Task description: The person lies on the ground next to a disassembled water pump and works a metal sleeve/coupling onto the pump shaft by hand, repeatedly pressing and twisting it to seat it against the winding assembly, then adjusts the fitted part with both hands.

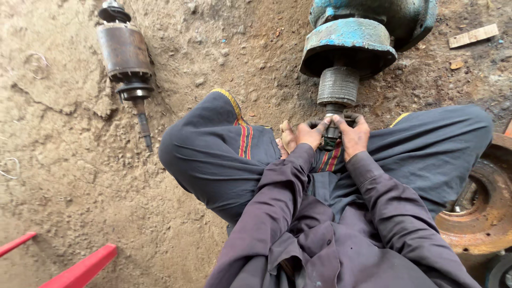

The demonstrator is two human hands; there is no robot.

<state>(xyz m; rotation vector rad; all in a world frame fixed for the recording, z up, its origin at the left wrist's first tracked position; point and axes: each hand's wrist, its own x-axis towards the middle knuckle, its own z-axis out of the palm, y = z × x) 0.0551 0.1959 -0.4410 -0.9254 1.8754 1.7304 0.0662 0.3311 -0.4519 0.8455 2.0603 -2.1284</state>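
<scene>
You're gripping the shaft end [333, 130] with both hands: your left hand [308, 133] is curling closed around its left side, your right hand [353, 136] is wrapping closed around the right, fingertips meeting over a dark ring or collar there — can't tell exactly what that part is. The shaft is sticking out of a ribbed grey drum [338, 85], which is sitting under the chipped blue motor housing [349, 42] lying on the dirt floor [80, 176] near its top edge, just past your crossed legs [213, 154]. Looks like heavy, rigid steel, probably greasy, so you're holding it at the narrow shaft tip, the only graspable spot. A rusty rotor [125, 53] is lying well apart in the floor's top left corner. A rusty disc [482, 213] is sitting by the right edge, red bars [80, 269] at the bottom left corner.
</scene>
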